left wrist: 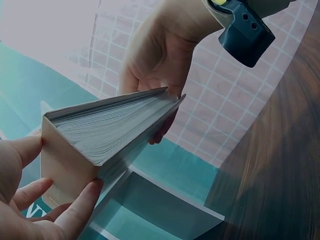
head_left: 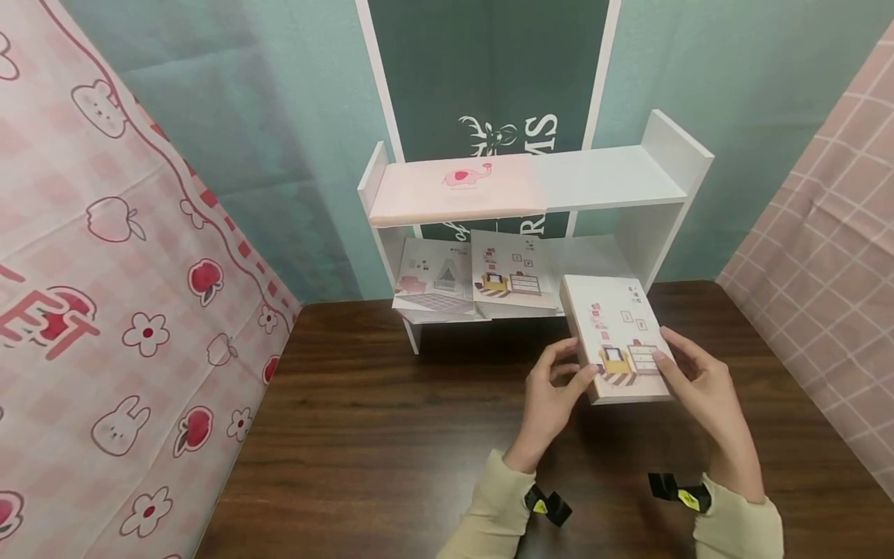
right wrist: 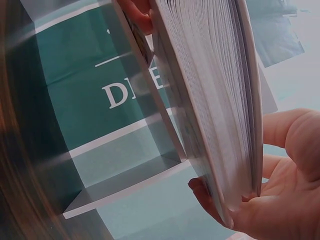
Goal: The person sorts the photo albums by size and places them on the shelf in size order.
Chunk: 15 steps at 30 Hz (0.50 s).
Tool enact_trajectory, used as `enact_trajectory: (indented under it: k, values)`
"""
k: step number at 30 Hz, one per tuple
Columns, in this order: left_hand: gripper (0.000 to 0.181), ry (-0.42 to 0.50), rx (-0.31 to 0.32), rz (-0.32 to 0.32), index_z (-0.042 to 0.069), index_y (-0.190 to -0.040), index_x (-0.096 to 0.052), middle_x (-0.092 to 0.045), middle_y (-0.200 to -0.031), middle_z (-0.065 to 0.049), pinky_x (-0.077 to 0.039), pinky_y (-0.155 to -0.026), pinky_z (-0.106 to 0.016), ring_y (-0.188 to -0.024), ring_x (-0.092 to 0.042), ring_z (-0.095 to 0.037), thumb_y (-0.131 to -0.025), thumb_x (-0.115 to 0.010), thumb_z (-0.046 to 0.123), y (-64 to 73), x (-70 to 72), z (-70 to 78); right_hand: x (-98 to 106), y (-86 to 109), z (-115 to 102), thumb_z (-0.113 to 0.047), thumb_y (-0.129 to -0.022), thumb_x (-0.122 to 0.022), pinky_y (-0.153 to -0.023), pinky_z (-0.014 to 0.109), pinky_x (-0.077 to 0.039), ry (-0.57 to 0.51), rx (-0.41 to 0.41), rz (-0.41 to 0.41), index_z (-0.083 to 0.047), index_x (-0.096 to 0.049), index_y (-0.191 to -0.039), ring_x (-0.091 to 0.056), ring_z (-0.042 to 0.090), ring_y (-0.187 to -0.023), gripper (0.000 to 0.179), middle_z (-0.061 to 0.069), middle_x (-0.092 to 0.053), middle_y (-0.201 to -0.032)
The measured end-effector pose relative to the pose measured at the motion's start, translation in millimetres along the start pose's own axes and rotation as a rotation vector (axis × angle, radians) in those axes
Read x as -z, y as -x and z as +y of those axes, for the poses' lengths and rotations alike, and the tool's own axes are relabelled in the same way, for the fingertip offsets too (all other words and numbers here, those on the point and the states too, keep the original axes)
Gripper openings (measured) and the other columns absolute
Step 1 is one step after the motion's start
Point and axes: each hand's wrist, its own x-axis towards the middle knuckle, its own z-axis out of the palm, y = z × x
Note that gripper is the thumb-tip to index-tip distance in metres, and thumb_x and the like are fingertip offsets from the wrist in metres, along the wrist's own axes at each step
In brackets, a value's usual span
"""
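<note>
A thick white book (head_left: 615,322), with a drawing of a room on its cover, is gripped between both hands in front of the shelf's right side. My left hand (head_left: 552,396) holds its left edge, thumb on the cover. From the right, my right hand (head_left: 708,392) pinches the opposite edge. The left wrist view shows the left fingers (left wrist: 82,207) against the plain spine (left wrist: 65,165). Page edges (right wrist: 210,100) face up in the right wrist view, slightly fanned, with the right hand's fingers around the covers.
A white two-level shelf (head_left: 608,177) stands at the back of the brown wooden table (head_left: 363,435). Two similar books, one grey-toned (head_left: 436,279) and one with the room drawing (head_left: 513,272), lean on its lower board. A pink elephant panel (head_left: 419,190) covers the upper board's left part.
</note>
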Motion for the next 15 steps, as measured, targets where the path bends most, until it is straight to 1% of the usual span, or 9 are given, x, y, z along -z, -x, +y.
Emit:
enact_trajectory:
  k: [3,8,11,12,14,15]
  values:
    - [0.038,-0.002,-0.016,0.008,0.002,-0.124,-0.053,-0.055,-0.121,-0.019,-0.052,-0.073,-0.02,-0.095,-0.061,-0.03,-0.088,-0.063,0.009,-1.6,-0.8,-0.4,0,-1.7,1,-0.009,-0.09,-0.059,-0.07,0.0,-0.039,-0.002,0.01,0.008,0.005,-0.046,-0.132,-0.045,-0.016,-0.089,0.046,0.034,-0.051,-0.121]
    - [0.038,-0.018,-0.02,0.009,0.002,-0.124,-0.052,-0.055,-0.121,-0.018,-0.052,-0.074,-0.02,-0.095,-0.062,-0.024,-0.088,-0.063,0.012,-2.6,-0.8,0.8,0,-3.7,2,-0.011,-0.09,-0.06,-0.062,0.005,-0.042,0.004,0.011,0.009,0.004,-0.047,-0.132,-0.048,-0.009,-0.08,0.047,0.02,-0.056,-0.117]
    - [0.038,-0.03,-0.022,0.009,0.002,-0.124,-0.053,-0.055,-0.121,-0.018,-0.052,-0.074,-0.019,-0.095,-0.062,-0.021,-0.088,-0.063,0.012,-2.9,-1.1,-0.4,0,-4.0,1,-0.011,-0.09,-0.06,-0.06,0.006,-0.042,0.003,0.008,0.009,0.003,-0.047,-0.132,-0.049,-0.008,-0.079,0.047,0.015,-0.056,-0.118]
    - [0.038,-0.035,-0.027,0.012,0.002,-0.124,-0.053,-0.056,-0.121,-0.018,-0.051,-0.074,-0.019,-0.095,-0.062,-0.019,-0.088,-0.063,0.011,-3.2,-1.5,-1.7,0,-4.1,2,-0.011,-0.09,-0.06,-0.06,0.006,-0.042,0.003,0.008,0.01,0.003,-0.047,-0.133,-0.049,-0.008,-0.079,0.047,0.016,-0.056,-0.118]
    - [0.038,-0.037,-0.032,0.021,0.004,-0.124,-0.053,-0.056,-0.121,-0.017,-0.052,-0.073,-0.019,-0.094,-0.062,-0.019,-0.088,-0.064,0.011,-4.9,-3.0,-9.0,0,-4.4,2,-0.011,-0.09,-0.06,-0.06,0.006,-0.042,0.001,0.005,0.011,0.003,-0.047,-0.133,-0.049,-0.008,-0.079,0.047,0.017,-0.056,-0.118]
    - [0.038,-0.041,-0.035,0.026,0.006,-0.124,-0.054,-0.056,-0.121,-0.015,-0.052,-0.073,-0.019,-0.094,-0.062,-0.018,-0.087,-0.064,0.011,-5.9,-3.8,-13.1,-1,-4.6,2,-0.011,-0.09,-0.06,-0.06,0.005,-0.042,-0.001,0.004,0.012,0.003,-0.047,-0.133,-0.048,-0.009,-0.08,0.047,0.021,-0.055,-0.119]
